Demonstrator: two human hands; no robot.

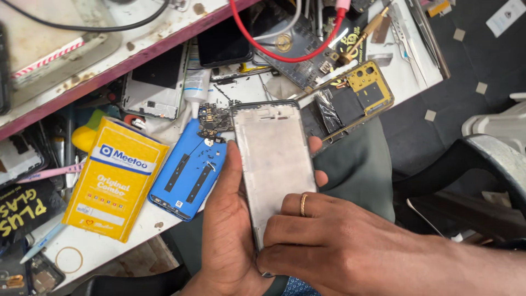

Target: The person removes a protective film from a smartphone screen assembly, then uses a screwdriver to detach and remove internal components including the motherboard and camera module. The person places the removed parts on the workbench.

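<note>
1. A cluttered white repair bench [241,90] fills the background.
2. The right hand [329,241] pinches the near end of the phone frame [274,159]; the left hand [227,219] cradles its left edge.
3. The frame's long axis runs away from the person.
4. A blue back cover [189,172] and a yellow box [112,181] lie left.

phone frame [274,159] lower end hidden under right hand [329,241], black packet [22,211] cut off at left edge
</note>
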